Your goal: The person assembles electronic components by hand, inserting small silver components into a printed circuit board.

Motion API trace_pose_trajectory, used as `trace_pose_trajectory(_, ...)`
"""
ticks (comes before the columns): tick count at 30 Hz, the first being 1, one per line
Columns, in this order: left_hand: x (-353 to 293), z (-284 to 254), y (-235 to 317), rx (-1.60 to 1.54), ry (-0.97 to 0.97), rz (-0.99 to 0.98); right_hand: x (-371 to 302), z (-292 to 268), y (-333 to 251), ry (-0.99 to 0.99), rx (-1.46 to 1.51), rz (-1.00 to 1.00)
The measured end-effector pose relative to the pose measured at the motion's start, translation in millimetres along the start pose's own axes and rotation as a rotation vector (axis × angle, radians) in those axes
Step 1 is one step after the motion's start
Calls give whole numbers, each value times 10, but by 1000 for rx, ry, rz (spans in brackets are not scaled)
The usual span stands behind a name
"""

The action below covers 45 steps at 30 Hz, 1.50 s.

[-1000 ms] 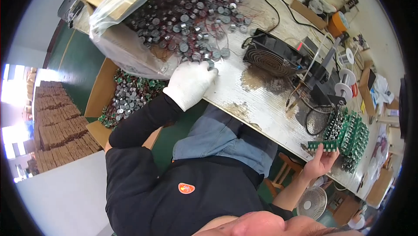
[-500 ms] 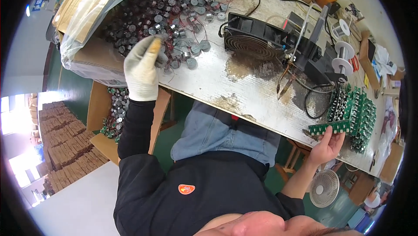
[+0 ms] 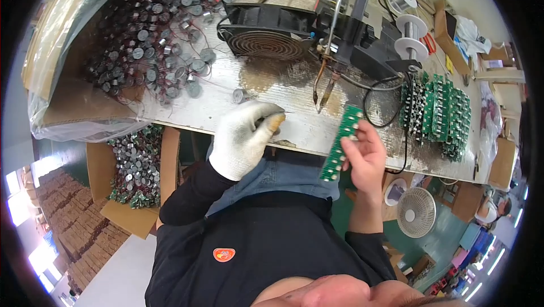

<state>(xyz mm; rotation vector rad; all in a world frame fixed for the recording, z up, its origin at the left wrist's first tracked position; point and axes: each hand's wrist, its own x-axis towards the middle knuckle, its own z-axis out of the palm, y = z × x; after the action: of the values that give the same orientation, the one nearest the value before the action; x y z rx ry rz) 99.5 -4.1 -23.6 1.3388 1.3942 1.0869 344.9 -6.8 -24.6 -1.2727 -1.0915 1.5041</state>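
Note:
My left hand (image 3: pixel 242 140), in a white glove with a yellowed fingertip, is over the table's front edge. Its thumb and finger pinch a thin wire (image 3: pixel 287 112), whose tip pokes out to the right. Just behind the glove is a small round metal part (image 3: pixel 239 96); whether the wire joins it is hidden. My bare right hand (image 3: pixel 367 157) grips a narrow green circuit board strip (image 3: pixel 341 144), tilted, with a row of pale solder pads or parts along it. Beyond both hands, the soldering iron tip (image 3: pixel 327 100) points down beside a thin feed tube (image 3: pixel 316 94).
Several round metal parts with red wires (image 3: pixel 164 52) heap at the left. A black fan (image 3: pixel 266 37) stands behind my hands, with solder spools (image 3: pixel 412 37) farther right. Stacked green boards (image 3: pixel 447 114) sit at the right. A cardboard box (image 3: pixel 102 174) of finished-looking pieces stands below the table.
My left hand has come from the heap of round parts rightward to the table's front edge. The right hand has brought the board strip away from the stack, turning it more upright.

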Motion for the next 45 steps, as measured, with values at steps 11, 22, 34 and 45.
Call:
trace_pose_trajectory(11,118,246,177,-351,-124,-422,40,257,12,-165,31,99)
trace_pose_trajectory(22,176,307,196,-503,-96,-530,42,284,25,-200,10,47)
trace_pose_trajectory(34,183,299,200,-505,-70,-498,59,314,-16,-207,26,15)
trace_pose_trajectory(45,130,330,151,-484,-36,-479,30,310,45,-210,28,11)
